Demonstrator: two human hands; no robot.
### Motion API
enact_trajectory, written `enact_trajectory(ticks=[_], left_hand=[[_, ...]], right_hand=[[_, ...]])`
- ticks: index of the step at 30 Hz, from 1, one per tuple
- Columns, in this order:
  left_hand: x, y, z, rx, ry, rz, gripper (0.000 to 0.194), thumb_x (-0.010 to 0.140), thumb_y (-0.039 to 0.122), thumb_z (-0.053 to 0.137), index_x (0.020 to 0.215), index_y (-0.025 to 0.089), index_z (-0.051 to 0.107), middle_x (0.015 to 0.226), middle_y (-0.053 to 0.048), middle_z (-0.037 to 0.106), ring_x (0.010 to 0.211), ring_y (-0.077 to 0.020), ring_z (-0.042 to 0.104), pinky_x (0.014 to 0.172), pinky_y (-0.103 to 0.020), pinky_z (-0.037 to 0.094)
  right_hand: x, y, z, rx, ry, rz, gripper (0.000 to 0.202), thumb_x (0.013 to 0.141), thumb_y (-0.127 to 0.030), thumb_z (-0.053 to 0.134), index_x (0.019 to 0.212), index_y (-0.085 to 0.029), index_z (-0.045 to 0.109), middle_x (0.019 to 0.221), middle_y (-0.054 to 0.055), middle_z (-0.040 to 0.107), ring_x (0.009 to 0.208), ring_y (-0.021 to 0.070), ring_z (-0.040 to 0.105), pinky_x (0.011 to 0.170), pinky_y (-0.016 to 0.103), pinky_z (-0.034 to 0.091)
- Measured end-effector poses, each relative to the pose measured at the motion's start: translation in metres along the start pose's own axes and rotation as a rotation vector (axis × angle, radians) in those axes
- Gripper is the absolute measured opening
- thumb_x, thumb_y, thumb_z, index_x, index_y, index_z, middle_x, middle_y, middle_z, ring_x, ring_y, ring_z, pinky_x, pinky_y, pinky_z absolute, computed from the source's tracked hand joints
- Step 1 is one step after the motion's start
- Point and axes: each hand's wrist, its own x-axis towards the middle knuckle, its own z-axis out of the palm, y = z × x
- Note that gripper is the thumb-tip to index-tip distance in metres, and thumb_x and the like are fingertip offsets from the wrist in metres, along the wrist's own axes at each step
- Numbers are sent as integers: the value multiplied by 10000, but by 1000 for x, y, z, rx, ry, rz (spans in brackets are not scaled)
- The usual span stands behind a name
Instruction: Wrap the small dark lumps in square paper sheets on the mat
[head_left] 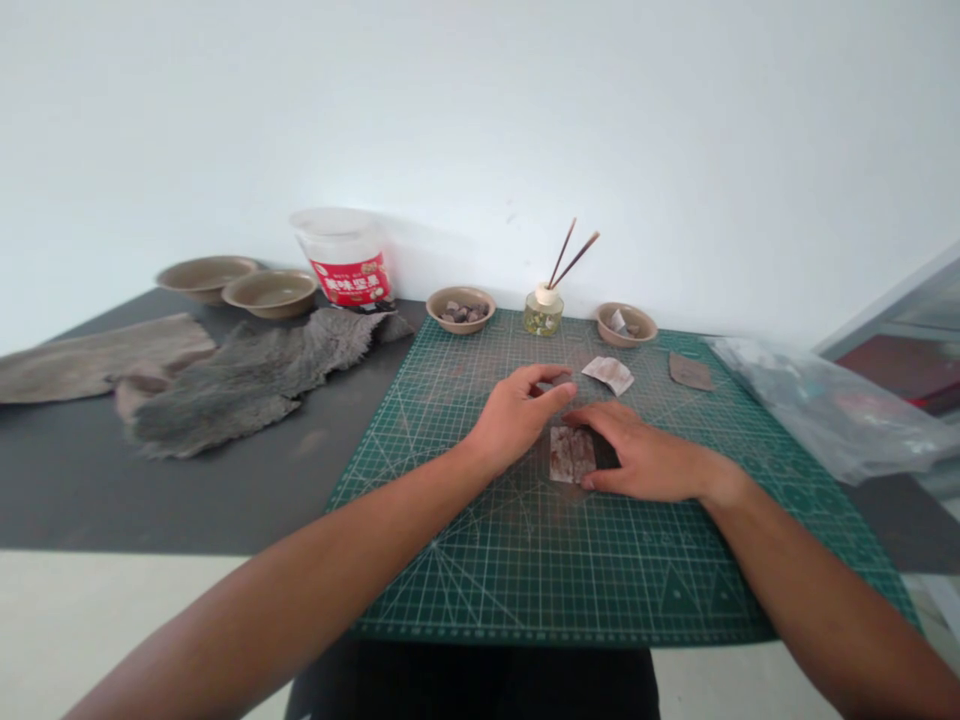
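A small square piece of stained, pale and brown sheet lies on the green cutting mat. My right hand rests at its right side, with the thumb at the lower corner and the fingers along the top edge. Just above and left of the piece hovers my left hand, fingers curved, thumb and forefinger a little apart, nothing visible between them. Beyond the hands lies a bent, whitish piece. Farther right is a flat brown square.
Along the wall stand a bowl of brown lumps, a reed diffuser and a bowl with scraps. Left are a plastic tub, two bowls and a grey rag. A clear plastic bag overlaps the mat's right edge.
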Motion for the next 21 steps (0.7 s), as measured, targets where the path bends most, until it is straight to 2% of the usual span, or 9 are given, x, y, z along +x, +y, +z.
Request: enact_trajectory(ticks=[5,9,14,21], left_hand=[[0,-1,0,-30,5,-5,363,850,399,680,1142,186,721,1022,-53,727,869,-183,618,809,-306,478],[0,-1,-1,-147,5,-17,370,849,412,680,1152,201,711,1037,-39,721,857,-169,607,777,-285,470],[4,-3,-2,-198,47,-20,367,839,404,688,1144,201,712,1071,-41,717,894,-173,610,812,-285,461],[10,-9,-4,-214,87,-31,369,825,394,700,1138,200,715,1069,-46,708,874,-169,608,798,-282,463]], right_hand=[[-1,-1,2,75,46,-6,648,767,-294,762,1339,-266,458,1313,95,496,1254,301,481,1078,509,409],[-2,-3,4,113,89,-20,659,786,-220,715,1362,-287,402,1327,91,442,1229,281,512,1078,494,427],[3,-8,9,112,217,-59,676,814,-105,610,1406,-301,349,1362,95,434,1296,269,474,1118,489,393],[4,-4,14,213,247,55,685,860,-162,594,1453,-280,271,1422,129,492,1314,298,512,1071,507,453]])
